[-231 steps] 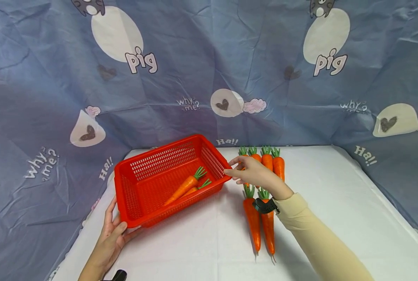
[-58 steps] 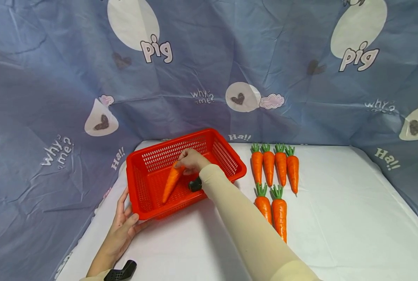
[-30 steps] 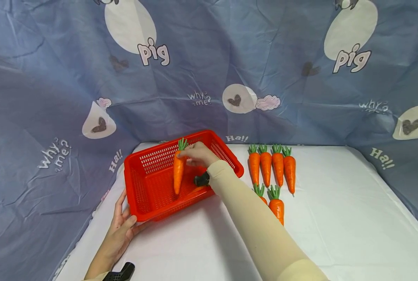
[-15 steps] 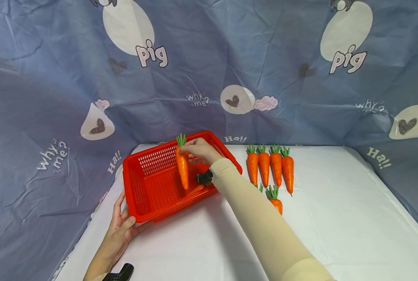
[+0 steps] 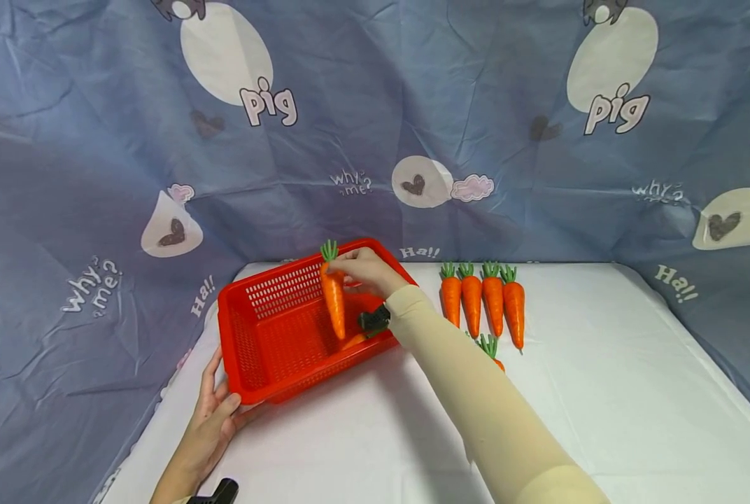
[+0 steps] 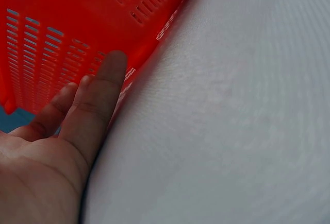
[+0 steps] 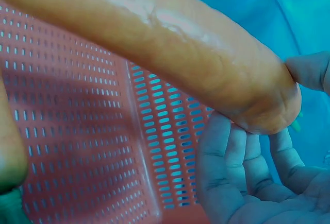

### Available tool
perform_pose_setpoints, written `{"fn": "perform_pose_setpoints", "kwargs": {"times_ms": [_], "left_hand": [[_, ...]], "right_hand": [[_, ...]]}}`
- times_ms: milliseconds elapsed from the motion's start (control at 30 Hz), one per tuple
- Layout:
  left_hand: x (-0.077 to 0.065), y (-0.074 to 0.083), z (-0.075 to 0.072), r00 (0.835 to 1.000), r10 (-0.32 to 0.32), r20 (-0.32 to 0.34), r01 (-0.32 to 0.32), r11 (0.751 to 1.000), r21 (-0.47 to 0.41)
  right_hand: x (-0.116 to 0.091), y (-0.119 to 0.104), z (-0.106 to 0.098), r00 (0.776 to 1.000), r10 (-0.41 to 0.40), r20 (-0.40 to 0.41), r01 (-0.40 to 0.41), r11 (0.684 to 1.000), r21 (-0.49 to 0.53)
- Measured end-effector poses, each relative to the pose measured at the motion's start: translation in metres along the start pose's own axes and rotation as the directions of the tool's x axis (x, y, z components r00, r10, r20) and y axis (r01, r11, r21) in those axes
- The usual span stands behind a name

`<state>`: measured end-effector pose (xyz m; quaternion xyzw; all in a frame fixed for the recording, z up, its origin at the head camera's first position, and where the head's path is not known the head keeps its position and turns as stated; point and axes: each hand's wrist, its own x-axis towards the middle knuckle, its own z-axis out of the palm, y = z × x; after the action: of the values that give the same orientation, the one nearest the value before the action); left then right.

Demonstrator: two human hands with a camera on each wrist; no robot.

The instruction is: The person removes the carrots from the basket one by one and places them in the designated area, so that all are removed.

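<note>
Above the red plastic basket point(image 5: 287, 350), my right hand point(image 5: 369, 269) pinches a carrot point(image 5: 334, 301) just below its green top; the tip hangs down inside the basket. The right wrist view shows the thumb on one side of the carrot point(image 7: 170, 38) and the fingers curled against the other. Another carrot point(image 5: 354, 341) lies on the basket floor, mostly hidden by the front wall and the wrist device. At the basket's front left corner, my left hand point(image 5: 208, 427) rests with spread fingers against the wall, its thumb at the rim. In the left wrist view its fingers point(image 6: 95, 105) look fairly straight.
Several carrots point(image 5: 515, 315) lie side by side to the basket's right, green tops toward the back. Nearer, carrot tops point(image 5: 488, 344) show past the right sleeve point(image 5: 476, 392), which hides the rest. A patterned blue cloth point(image 5: 324, 84) hangs behind the white table point(image 5: 602, 392).
The right hand, earlier at the basket's right rim, has taken hold of a carrot inside the basket, raised it upright and shifted slightly right. The left hand stays at the corner.
</note>
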<state>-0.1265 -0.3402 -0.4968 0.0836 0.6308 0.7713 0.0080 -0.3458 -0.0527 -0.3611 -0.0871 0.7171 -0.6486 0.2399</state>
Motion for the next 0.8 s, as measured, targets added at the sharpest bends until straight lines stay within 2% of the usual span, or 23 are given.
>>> {"fn": "perform_pose_setpoints", "kwargs": {"times_ms": [800], "left_hand": [[0.001,-0.001,0.0,1.0,0.006,-0.003,-0.006,1.0,-0.022]], "right_hand": [[-0.012,0.0,-0.016,1.0,-0.013,0.027,0.012,1.0,0.027]]}}
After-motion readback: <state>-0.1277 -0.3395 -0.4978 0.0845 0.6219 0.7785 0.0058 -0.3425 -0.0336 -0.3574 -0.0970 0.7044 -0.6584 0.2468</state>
